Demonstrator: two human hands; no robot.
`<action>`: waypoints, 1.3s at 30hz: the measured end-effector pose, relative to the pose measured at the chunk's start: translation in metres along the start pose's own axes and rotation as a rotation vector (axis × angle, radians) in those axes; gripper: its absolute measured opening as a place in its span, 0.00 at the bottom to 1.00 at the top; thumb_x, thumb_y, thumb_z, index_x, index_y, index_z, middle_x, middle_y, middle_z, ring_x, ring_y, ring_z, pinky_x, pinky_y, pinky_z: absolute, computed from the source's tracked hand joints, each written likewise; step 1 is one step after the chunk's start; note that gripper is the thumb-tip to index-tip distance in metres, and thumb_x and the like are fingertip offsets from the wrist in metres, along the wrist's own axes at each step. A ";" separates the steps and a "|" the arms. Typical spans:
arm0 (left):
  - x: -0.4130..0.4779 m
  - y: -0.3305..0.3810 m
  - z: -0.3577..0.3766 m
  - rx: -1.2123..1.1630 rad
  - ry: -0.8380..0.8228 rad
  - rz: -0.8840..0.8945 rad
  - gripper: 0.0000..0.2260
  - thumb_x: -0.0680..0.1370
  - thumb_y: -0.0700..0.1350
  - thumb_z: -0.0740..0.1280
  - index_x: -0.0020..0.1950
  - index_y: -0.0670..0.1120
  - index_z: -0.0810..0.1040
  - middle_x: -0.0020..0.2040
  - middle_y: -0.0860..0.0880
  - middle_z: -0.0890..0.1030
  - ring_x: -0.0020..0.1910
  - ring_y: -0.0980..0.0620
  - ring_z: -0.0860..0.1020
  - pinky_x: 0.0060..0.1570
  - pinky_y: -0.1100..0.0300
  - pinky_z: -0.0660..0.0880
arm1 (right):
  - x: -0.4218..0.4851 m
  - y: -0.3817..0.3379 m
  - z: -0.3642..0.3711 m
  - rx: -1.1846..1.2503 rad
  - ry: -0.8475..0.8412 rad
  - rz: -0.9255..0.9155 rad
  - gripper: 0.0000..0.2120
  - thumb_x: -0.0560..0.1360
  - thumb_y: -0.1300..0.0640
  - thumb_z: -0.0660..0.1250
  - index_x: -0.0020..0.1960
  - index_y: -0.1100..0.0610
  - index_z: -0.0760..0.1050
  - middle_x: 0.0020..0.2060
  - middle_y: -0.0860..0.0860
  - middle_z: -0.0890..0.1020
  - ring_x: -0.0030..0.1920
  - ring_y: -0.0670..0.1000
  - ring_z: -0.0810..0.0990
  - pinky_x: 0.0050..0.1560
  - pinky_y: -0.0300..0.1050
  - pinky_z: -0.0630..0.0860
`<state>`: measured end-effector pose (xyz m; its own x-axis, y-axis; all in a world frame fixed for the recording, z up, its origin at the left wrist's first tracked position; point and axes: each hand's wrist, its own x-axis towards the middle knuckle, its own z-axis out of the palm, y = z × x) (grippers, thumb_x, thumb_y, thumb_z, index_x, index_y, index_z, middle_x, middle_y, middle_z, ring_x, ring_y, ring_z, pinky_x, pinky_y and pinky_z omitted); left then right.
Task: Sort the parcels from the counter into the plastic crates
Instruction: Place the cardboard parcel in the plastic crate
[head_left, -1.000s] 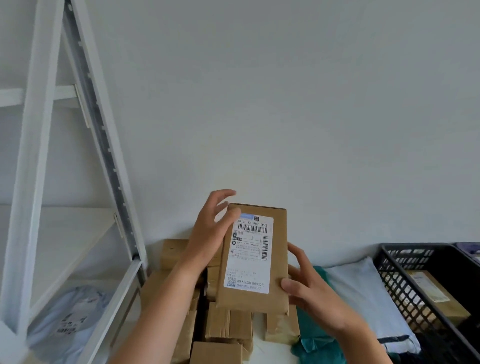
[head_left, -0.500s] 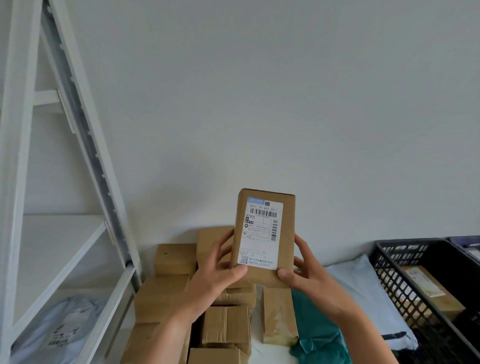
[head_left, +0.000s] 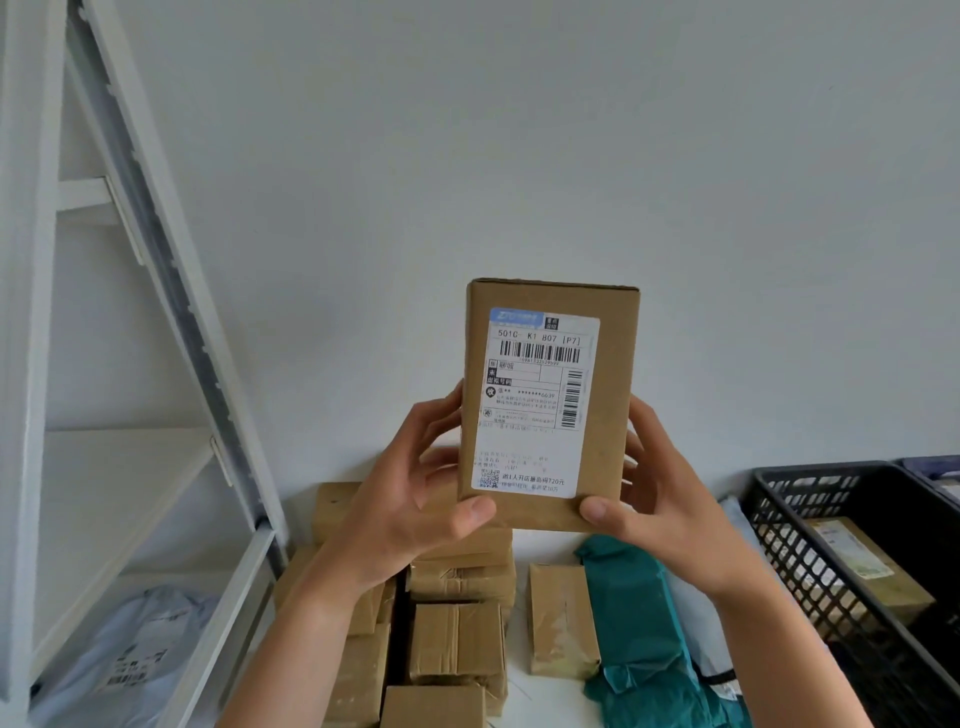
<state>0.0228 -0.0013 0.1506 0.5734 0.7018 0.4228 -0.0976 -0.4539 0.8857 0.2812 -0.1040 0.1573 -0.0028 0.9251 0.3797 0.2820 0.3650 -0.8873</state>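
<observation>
Well, a pale wall (head_left: 571, 130) fills most of the view, and a white rack (head_left: 31, 364) climbs the left side, a grey bag (head_left: 119, 660) lying on its low shelf. Over on the right sits a black crate (head_left: 810, 470) with one brown parcel (head_left: 857, 566) inside, and the corner of a darker crate (head_left: 930, 462) peeks in just behind it. Down on the counter (head_left: 550, 696) there's a pile (head_left: 457, 639) of brown boxes packed close together, with a teal bag (head_left: 634, 623) just beside them on the right. And up above that pile, clear of the counter and left of the crates, is the box (head_left: 613, 395): upright, broad face to the camera, held in front of the wall. Both hands have it. The left hand (head_left: 405, 509) grips the lower left side, thumb pressed on the front near the bottom corner, fingers wrapped behind the left edge. The right hand (head_left: 670, 504) mirrors it on the lower right, thumb on the front corner, fingers curled round the right edge. Smallest of all, the white label (head_left: 535, 400) covers most of the front face, a barcode near its top and a small square code at its bottom left.
</observation>
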 end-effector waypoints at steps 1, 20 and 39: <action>0.001 0.002 -0.001 0.000 0.001 0.011 0.36 0.70 0.48 0.78 0.75 0.57 0.68 0.74 0.50 0.76 0.71 0.42 0.78 0.68 0.49 0.77 | 0.000 -0.002 -0.001 -0.007 -0.003 -0.010 0.48 0.71 0.51 0.77 0.83 0.45 0.55 0.70 0.55 0.78 0.65 0.62 0.81 0.66 0.68 0.77; 0.006 -0.037 -0.001 -0.041 0.059 -0.113 0.39 0.68 0.55 0.78 0.77 0.57 0.67 0.72 0.53 0.79 0.68 0.50 0.80 0.60 0.62 0.79 | 0.031 0.037 0.011 -0.011 -0.054 0.125 0.47 0.71 0.46 0.79 0.82 0.37 0.56 0.69 0.53 0.79 0.65 0.61 0.81 0.66 0.66 0.78; -0.022 -0.073 0.089 -0.251 0.275 -0.363 0.48 0.76 0.58 0.77 0.81 0.71 0.44 0.67 0.61 0.79 0.65 0.65 0.78 0.54 0.69 0.79 | -0.008 0.077 0.105 0.461 0.460 0.386 0.33 0.75 0.48 0.73 0.77 0.45 0.65 0.61 0.52 0.86 0.61 0.58 0.85 0.67 0.63 0.78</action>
<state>0.0897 -0.0328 0.0595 0.3748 0.9232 0.0851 -0.1442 -0.0326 0.9890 0.2018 -0.0723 0.0583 0.4439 0.8961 0.0015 -0.2481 0.1245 -0.9607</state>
